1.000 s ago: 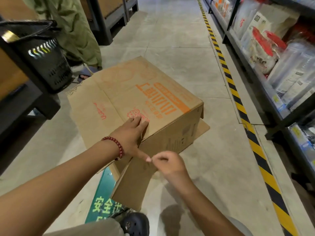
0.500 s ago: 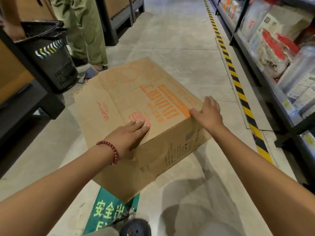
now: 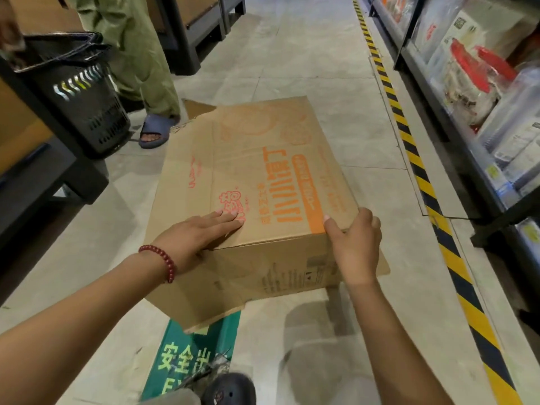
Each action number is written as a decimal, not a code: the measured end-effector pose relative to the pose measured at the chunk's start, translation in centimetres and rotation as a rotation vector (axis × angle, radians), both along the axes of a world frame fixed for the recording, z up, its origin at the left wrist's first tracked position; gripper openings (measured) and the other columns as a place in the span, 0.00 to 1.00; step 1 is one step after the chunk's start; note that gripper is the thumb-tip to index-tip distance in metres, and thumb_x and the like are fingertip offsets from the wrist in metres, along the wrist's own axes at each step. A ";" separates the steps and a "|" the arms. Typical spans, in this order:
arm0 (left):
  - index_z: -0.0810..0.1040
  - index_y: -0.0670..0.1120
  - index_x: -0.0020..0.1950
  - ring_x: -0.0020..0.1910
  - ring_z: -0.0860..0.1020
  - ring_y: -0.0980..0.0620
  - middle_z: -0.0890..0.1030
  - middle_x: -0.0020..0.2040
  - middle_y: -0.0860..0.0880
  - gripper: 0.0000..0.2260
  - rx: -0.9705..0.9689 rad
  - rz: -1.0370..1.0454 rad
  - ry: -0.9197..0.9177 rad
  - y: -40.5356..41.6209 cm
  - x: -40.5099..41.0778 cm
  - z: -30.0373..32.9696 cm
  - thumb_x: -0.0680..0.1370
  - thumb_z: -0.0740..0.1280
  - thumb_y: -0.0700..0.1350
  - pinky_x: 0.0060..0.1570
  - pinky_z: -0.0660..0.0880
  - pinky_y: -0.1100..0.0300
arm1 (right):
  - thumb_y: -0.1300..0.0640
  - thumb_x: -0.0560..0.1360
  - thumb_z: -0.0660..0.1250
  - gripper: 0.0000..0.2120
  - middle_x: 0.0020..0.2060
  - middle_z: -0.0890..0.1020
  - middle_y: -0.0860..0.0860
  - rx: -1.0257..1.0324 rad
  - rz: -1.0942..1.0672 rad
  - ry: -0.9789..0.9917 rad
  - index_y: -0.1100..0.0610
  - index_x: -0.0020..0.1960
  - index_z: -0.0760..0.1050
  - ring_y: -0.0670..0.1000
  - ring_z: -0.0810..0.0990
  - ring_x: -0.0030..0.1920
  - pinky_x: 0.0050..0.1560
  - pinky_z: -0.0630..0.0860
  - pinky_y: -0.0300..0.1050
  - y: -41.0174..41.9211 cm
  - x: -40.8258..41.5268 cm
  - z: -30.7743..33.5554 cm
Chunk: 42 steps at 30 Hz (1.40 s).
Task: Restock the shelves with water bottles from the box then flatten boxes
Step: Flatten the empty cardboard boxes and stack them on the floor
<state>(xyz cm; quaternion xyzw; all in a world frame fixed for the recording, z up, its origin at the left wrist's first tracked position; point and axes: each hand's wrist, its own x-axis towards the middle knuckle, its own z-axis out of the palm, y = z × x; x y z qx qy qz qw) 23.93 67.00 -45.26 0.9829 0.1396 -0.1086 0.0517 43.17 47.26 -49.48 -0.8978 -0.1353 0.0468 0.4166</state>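
Observation:
A brown cardboard box (image 3: 263, 171) with orange print lies on the tiled floor, its flaps spread out on the left and near sides. My left hand (image 3: 201, 232), a red bead bracelet on its wrist, lies flat with straight fingers on the box's top near the front edge. My right hand (image 3: 356, 244) grips the box's near right corner, thumb on top and fingers curled round the side. No water bottles are in sight.
A shelf unit (image 3: 482, 112) of packaged goods runs along the right behind a yellow-black floor stripe (image 3: 415, 162). A black basket (image 3: 84, 97) stands at left. Beside it stands a person in green trousers (image 3: 137, 54) and a blue sandal. A green floor sign (image 3: 187, 358) lies near my foot.
My right hand went from the box's front edge to its right side, then slid back to grip the near right corner. The box turned slightly. The left hand stayed flat on top.

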 end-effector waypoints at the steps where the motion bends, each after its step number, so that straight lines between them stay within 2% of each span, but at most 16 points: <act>1: 0.44 0.63 0.71 0.76 0.52 0.56 0.49 0.73 0.61 0.42 0.010 -0.010 -0.012 0.1 -0.1 -0.1 0.73 0.63 0.29 0.68 0.49 0.64 | 0.45 0.74 0.68 0.29 0.63 0.70 0.60 -0.018 -0.041 0.007 0.63 0.65 0.65 0.61 0.67 0.64 0.58 0.71 0.58 -0.5 -0.9 0.0; 4: 0.47 0.62 0.73 0.75 0.56 0.53 0.52 0.75 0.59 0.42 0.070 -0.020 -0.038 0.2 -0.1 -0.6 0.73 0.62 0.28 0.71 0.55 0.57 | 0.45 0.72 0.69 0.29 0.61 0.71 0.60 -0.058 -0.152 -0.005 0.64 0.62 0.66 0.62 0.68 0.63 0.56 0.71 0.58 -1.7 -3.8 -0.2; 9: 0.45 0.58 0.77 0.76 0.55 0.51 0.50 0.78 0.54 0.34 0.206 0.203 0.011 -0.5 1.0 -0.3 0.79 0.58 0.36 0.72 0.54 0.55 | 0.47 0.66 0.74 0.23 0.42 0.75 0.62 0.012 -0.100 -0.214 0.64 0.45 0.70 0.64 0.76 0.42 0.39 0.74 0.52 -1.7 -8.6 -0.9; 11: 0.43 0.55 0.78 0.76 0.53 0.50 0.49 0.78 0.52 0.35 0.221 0.262 0.079 -0.7 1.6 0.1 0.79 0.61 0.39 0.73 0.54 0.54 | 0.43 0.67 0.70 0.23 0.41 0.74 0.59 0.050 -0.081 -0.249 0.62 0.44 0.69 0.62 0.75 0.41 0.36 0.74 0.51 -1.4 -9.4 -1.1; 15: 0.45 0.48 0.77 0.74 0.55 0.46 0.52 0.77 0.46 0.41 0.236 0.239 0.099 -2.6 3.2 0.8 0.73 0.68 0.52 0.72 0.57 0.54 | 0.39 0.64 0.71 0.25 0.47 0.71 0.49 0.307 -0.009 0.069 0.55 0.48 0.67 0.54 0.74 0.47 0.43 0.76 0.51 -2.1 -8.1 -2.5; 20: 0.37 0.53 0.77 0.76 0.45 0.43 0.43 0.77 0.45 0.50 0.171 0.143 0.128 -4.2 4.0 0.4 0.68 0.66 0.68 0.74 0.50 0.50 | 0.21 0.56 0.64 0.45 0.62 0.73 0.43 0.428 0.016 0.575 0.45 0.65 0.69 0.47 0.74 0.61 0.59 0.74 0.48 -4.4 -6.8 -5.1; 23: 0.35 0.54 0.76 0.76 0.43 0.43 0.41 0.78 0.47 0.50 0.181 0.120 0.143 -4.4 4.0 0.0 0.67 0.61 0.72 0.74 0.47 0.50 | 0.17 0.56 0.60 0.36 0.59 0.78 0.42 0.500 -0.076 0.812 0.38 0.55 0.74 0.49 0.76 0.59 0.63 0.72 0.55 -4.9 -6.0 -6.1; 25: 0.33 0.54 0.75 0.76 0.42 0.43 0.39 0.77 0.47 0.51 0.177 0.134 0.148 -4.5 4.1 -0.2 0.67 0.60 0.73 0.74 0.46 0.50 | 0.21 0.56 0.66 0.32 0.54 0.81 0.44 0.601 -0.139 0.950 0.40 0.51 0.76 0.50 0.78 0.56 0.59 0.75 0.54 -5.2 -5.5 -6.7; 27: 0.32 0.54 0.75 0.76 0.41 0.43 0.38 0.77 0.46 0.51 0.151 0.149 0.142 -4.4 4.1 -0.4 0.66 0.61 0.73 0.74 0.45 0.50 | 0.27 0.54 0.74 0.37 0.50 0.84 0.48 0.675 -0.177 1.036 0.48 0.55 0.78 0.53 0.82 0.52 0.52 0.78 0.52 -5.6 -5.2 -7.2; 29: 0.32 0.54 0.75 0.76 0.40 0.43 0.38 0.77 0.46 0.52 0.119 0.160 0.125 -4.4 4.1 -0.5 0.66 0.61 0.72 0.74 0.46 0.50 | 0.35 0.55 0.79 0.36 0.47 0.84 0.51 0.734 -0.215 1.062 0.57 0.54 0.77 0.52 0.82 0.44 0.40 0.78 0.45 -5.9 -5.2 -7.1; 31: 0.33 0.54 0.75 0.76 0.41 0.44 0.38 0.78 0.46 0.52 0.092 0.169 0.106 -4.3 4.0 -0.6 0.65 0.62 0.72 0.74 0.46 0.49 | 0.42 0.62 0.78 0.27 0.43 0.82 0.52 0.713 -0.302 0.964 0.58 0.51 0.75 0.49 0.78 0.36 0.31 0.73 0.40 -6.2 -5.2 -6.7; 32: 0.34 0.54 0.76 0.76 0.41 0.44 0.39 0.78 0.47 0.52 0.078 0.174 0.093 -4.3 4.1 -0.6 0.64 0.63 0.72 0.74 0.46 0.49 | 0.43 0.64 0.77 0.26 0.44 0.81 0.53 0.664 -0.356 0.874 0.58 0.53 0.75 0.49 0.77 0.36 0.33 0.75 0.41 -6.4 -5.2 -6.6; 35: 0.35 0.55 0.76 0.76 0.42 0.44 0.40 0.78 0.47 0.53 0.054 0.189 0.068 -4.1 4.3 -0.6 0.64 0.64 0.71 0.74 0.47 0.48 | 0.49 0.67 0.77 0.29 0.55 0.80 0.53 0.628 -0.487 0.589 0.57 0.63 0.73 0.53 0.79 0.52 0.54 0.78 0.49 -7.9 -4.8 -5.0; 36: 0.35 0.55 0.76 0.76 0.42 0.44 0.40 0.78 0.47 0.53 0.048 0.193 0.060 -4.1 4.4 -0.6 0.63 0.64 0.71 0.74 0.47 0.48 | 0.51 0.68 0.76 0.28 0.57 0.79 0.52 0.626 -0.528 0.496 0.56 0.65 0.72 0.53 0.78 0.55 0.55 0.77 0.49 -8.6 -4.6 -4.0; 40: 0.35 0.55 0.76 0.76 0.42 0.44 0.41 0.78 0.48 0.54 0.034 0.212 0.052 -4.2 4.7 -0.7 0.61 0.62 0.72 0.74 0.46 0.48 | 0.59 0.74 0.70 0.19 0.58 0.78 0.49 0.705 -0.529 0.097 0.54 0.64 0.72 0.44 0.78 0.54 0.43 0.76 0.31 -10.3 -3.9 0.0; 42: 0.36 0.55 0.76 0.76 0.42 0.44 0.42 0.78 0.48 0.53 0.029 0.215 0.045 -4.2 4.6 -0.7 0.62 0.63 0.72 0.74 0.46 0.48 | 0.61 0.75 0.69 0.19 0.57 0.79 0.46 0.802 -0.453 -0.012 0.52 0.64 0.72 0.41 0.78 0.55 0.45 0.78 0.31 -10.2 -4.1 1.4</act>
